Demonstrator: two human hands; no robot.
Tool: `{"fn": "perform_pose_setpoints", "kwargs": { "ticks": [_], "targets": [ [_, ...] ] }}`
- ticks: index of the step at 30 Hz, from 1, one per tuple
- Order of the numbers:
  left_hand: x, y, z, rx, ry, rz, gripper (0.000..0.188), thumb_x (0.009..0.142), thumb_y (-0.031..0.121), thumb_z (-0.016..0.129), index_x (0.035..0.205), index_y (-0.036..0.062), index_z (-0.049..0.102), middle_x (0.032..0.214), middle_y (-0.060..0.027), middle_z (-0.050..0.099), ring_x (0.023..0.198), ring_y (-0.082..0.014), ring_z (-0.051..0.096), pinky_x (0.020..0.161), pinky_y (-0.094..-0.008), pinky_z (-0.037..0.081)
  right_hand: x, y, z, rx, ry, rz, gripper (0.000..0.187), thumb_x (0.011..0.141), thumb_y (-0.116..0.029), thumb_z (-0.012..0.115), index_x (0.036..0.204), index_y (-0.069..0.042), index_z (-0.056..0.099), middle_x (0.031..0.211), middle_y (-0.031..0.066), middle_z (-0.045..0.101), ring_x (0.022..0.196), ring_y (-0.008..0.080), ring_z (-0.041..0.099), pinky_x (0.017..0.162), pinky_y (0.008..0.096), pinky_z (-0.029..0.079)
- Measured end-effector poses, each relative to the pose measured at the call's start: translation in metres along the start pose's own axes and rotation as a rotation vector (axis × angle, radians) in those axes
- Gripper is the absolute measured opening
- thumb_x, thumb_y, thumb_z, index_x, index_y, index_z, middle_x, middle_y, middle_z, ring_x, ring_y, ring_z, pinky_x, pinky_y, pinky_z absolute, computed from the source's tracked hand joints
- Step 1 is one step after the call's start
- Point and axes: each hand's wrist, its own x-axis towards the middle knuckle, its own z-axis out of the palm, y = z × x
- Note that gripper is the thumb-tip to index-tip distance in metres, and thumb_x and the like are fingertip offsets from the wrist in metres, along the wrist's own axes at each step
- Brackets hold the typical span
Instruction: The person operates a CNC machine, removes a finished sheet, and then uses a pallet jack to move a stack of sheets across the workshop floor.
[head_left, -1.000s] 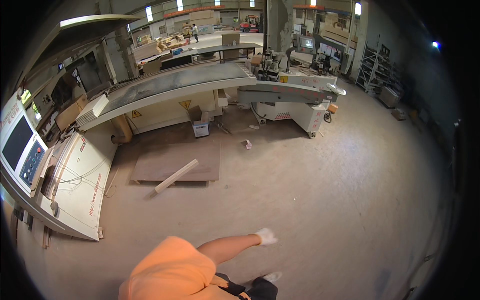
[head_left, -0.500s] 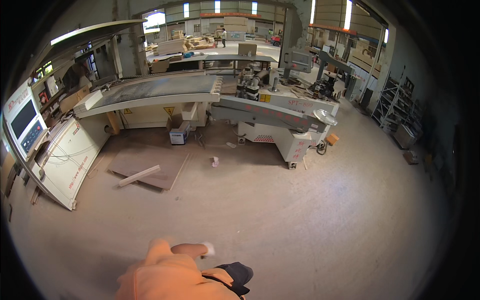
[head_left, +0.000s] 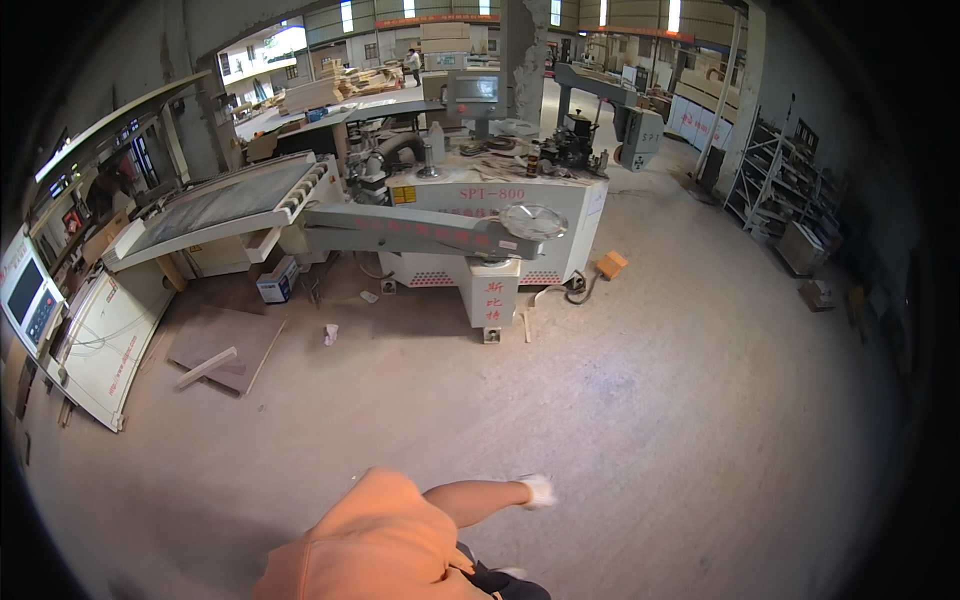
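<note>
My left hand (head_left: 538, 491), in a white glove, is held out in front of my body over the bare concrete floor (head_left: 640, 450). Its forearm comes out of an orange sleeve (head_left: 390, 500) at the lower edge. The glove is small and blurred, so its fingers cannot be made out, and no object shows in it. Below it are my dark trousers (head_left: 495, 582), with a small pale shape beside them that I cannot identify. My right hand does not show.
A white machine (head_left: 535, 220) with a grey arm (head_left: 420, 228) stands ahead. Left of it are a long-bed machine (head_left: 220, 205), a control panel (head_left: 30, 295) and brown boards (head_left: 225, 350) on the floor. An orange block (head_left: 611, 265) lies near the machine. A metal rack (head_left: 765, 180) lines the right wall.
The view has turned to the right, so the machines and boards sit further left. My left arm has swung further out, showing more of the forearm and glove.
</note>
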Motion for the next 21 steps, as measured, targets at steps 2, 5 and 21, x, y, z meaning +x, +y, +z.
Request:
{"fn": "perform_pose_setpoints", "kwargs": {
  "ticks": [2,5,21],
  "targets": [
    [0.131,0.1,-0.04,-0.06,0.07,0.143,0.048,0.097,0.042,0.053,0.094,0.0003,0.077,0.094,-0.0322,0.072,0.089,-0.0497,0.072,0.084,-0.0585,0.056,0.03,-0.042,-0.018,0.056,0.022,0.101,0.034,0.094,-0.03,0.065,0.063,-0.016,0.059,0.06,0.0021,0.053,0.052,0.0173,0.048,0.047,0.0374,0.034],
    [0.279,0.203,-0.066,0.007,0.128,0.349,0.047,0.099,0.041,0.053,0.093,0.0009,0.076,0.09,-0.0311,0.071,0.085,-0.0525,0.068,0.082,-0.0597,0.055,0.097,-0.133,-0.061,0.083,0.034,0.168,0.035,0.094,-0.03,0.065,0.063,-0.016,0.059,0.06,0.0022,0.054,0.053,0.0175,0.048,0.047,0.0374,0.035],
    [0.538,0.213,0.001,-0.096,-0.41,-0.955,0.042,0.092,0.03,0.059,0.121,0.0074,0.08,0.121,-0.0151,0.079,0.105,-0.0313,0.077,0.095,-0.0497,0.056,0.391,-1.125,-0.261,-0.379,0.475,-0.689,0.072,0.11,-0.057,0.046,0.074,-0.003,0.078,0.068,0.0121,0.074,0.07,0.0267,0.07,0.075,0.0437,0.055]
  ]
}}
